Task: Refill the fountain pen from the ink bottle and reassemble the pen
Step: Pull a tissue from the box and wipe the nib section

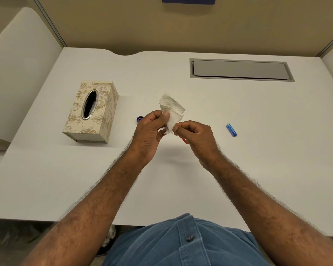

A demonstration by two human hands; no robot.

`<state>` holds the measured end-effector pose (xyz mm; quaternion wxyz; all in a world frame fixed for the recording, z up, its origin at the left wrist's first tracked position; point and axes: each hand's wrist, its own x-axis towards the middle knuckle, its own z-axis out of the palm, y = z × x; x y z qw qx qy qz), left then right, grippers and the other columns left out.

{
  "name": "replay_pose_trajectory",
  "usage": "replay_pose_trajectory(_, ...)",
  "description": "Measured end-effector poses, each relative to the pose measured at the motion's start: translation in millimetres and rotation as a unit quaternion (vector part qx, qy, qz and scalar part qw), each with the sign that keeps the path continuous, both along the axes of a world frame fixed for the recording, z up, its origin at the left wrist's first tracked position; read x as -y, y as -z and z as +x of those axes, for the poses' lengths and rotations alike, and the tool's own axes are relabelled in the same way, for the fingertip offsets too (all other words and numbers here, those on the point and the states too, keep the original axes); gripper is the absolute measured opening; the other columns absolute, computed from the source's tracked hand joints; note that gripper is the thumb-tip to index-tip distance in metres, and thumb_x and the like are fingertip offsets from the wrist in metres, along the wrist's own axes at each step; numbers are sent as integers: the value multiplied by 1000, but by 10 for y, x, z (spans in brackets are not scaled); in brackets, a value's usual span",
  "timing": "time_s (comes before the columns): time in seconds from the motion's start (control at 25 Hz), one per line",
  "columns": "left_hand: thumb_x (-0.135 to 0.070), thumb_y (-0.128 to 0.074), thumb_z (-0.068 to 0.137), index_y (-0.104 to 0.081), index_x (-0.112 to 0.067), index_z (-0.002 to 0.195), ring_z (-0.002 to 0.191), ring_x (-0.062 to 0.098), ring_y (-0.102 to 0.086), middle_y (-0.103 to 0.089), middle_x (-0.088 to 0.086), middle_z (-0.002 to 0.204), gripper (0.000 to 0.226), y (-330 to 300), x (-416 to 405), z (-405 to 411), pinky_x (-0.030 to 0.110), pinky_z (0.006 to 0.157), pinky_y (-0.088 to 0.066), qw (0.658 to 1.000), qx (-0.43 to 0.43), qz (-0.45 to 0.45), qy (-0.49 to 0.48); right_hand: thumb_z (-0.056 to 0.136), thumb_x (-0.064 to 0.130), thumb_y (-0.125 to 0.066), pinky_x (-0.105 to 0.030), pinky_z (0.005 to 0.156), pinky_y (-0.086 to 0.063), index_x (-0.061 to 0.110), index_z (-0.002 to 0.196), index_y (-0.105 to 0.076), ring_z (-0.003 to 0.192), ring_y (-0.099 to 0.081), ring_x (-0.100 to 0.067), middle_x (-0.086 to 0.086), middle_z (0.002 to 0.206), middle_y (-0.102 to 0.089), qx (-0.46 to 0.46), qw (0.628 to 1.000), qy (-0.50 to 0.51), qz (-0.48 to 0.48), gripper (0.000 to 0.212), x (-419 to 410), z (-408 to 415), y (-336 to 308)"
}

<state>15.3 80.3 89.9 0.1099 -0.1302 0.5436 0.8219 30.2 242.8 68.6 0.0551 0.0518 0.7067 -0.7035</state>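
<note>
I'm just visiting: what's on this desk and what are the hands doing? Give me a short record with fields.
left hand: pinches a white tissue
right hand: fingers curled at the tissue's lower edge, holding a thin red part, mostly hidden
ink bottle: just left of the left hand, partly hidden
blue pen piece: lying alone, right of the hands
tissue box: far left
surface: white desk

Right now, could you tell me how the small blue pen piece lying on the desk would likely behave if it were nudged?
The blue pen piece looks round-bodied and lies flat on the smooth white desk, so it would probably roll or skid rather than stay put. It seems small and plastic, so likely very light. Nothing touches it; both hands are busy elsewhere.
</note>
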Motion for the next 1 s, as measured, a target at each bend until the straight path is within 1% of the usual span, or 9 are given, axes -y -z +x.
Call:
replay_pose_trajectory(0.2, -14, -61, 104, -68, -6, 95, 106, 38, -60, -66, 25, 114, 14, 7, 29, -32, 38, 83, -50, 1000, -1, 16, 2, 91, 14, -79, -11, 61, -46, 13, 90, -84, 67, -62, 1, 12, 82, -79, 3, 1000, -11, -3, 5, -10, 5, 9)
replay_pose_trajectory(0.32, -14, -62, 103, -68, -5, 91, 108, 39, -60, -64, 29, 117, 16, 12, 53, -45, 37, 81, -51, 1000, -11, 11, -1, 87, 25, -80, -14, 61, -46, 19, 88, -85, 68, -59, -4, 8, 84, -79, 3, 1000, -18, -1, 8, -14, 4, 2)
replay_pose_trajectory(0.48, -11, -60, 103, -68, -3, 92, 110, 41, -59, -63, 29, 118, 17, 35, 65, -65, 43, 88, -48, 1000, -10, 23, -14, 76, 41, -78, -14, 61, -47, 24, 85, -84, 68, -60, -5, 7, 85, -80, -5, 1000, -20, -1, 20, 7, -5, -10)
replay_pose_trajectory(0.56, -11, -59, 104, -70, -4, 91, 109, 40, -60, -64, 27, 117, 17, 54, 60, -63, 42, 88, -50, 999, -6, 27, -25, 79, 37, -79, -12, 62, -47, 25, 85, -84, 69, -63, 0, 9, 83, -80, -6, 1000, -21, -2, 15, 4, -12, 0)
replay_pose_trajectory(0.64, -11, -59, 104, -72, -5, 95, 106, 36, -64, -69, 23, 113, 17, 68, 53, -48, 38, 85, -54, 998, 2, 39, -39, 86, 28, -81, -9, 63, -48, 22, 87, -85, 71, -66, 3, 10, 82, -80, -5, 1000, -25, -1, 7, -8, -18, 14)
replay_pose_trajectory(0.76, -12, -60, 104, -75, -8, 95, 90, 24, -75, -79, 10, 95, 18, 88, 76, -70, 34, 81, -61, 997, 8, 57, -59, 91, 19, -81, -8, 64, -48, 16, 91, -85, 72, -68, 5, 11, 80, -80, 2, 1000, -27, 8, 5, -39, -26, 37)
replay_pose_trajectory(0.8, -13, -61, 104, -75, -9, 95, 88, 22, -76, -81, 7, 92, 17, 96, 94, -88, 36, 83, -62, 996, 10, 53, -68, 92, 18, -81, -7, 64, -48, 15, 91, -85, 72, -68, 6, 11, 80, -80, 5, 1000, -25, 9, 5, -52, -25, 44)
replay_pose_trajectory(0.92, -15, -67, 102, -74, -7, 102, 95, 26, -76, -80, 11, 100, 11, 134, 161, -141, 46, 96, -61, 994, 20, 24, -102, 92, 17, -81, -7, 64, -48, 15, 91, -85, 71, -66, 6, 12, 80, -79, 14, 1000, -13, 6, 5, -100, -34, 67)
replay_pose_trajectory(1.0, -15, -70, 101, -74, -2, 106, 97, 32, -78, -80, 17, 107, 15, 165, 197, -160, 44, 89, -65, 992, 23, -4, -121, 92, 18, -81, -7, 63, -47, 15, 90, -84, 71, -66, 6, 12, 80, -79, 16, 1000, -3, 4, 5, -129, -44, 71)
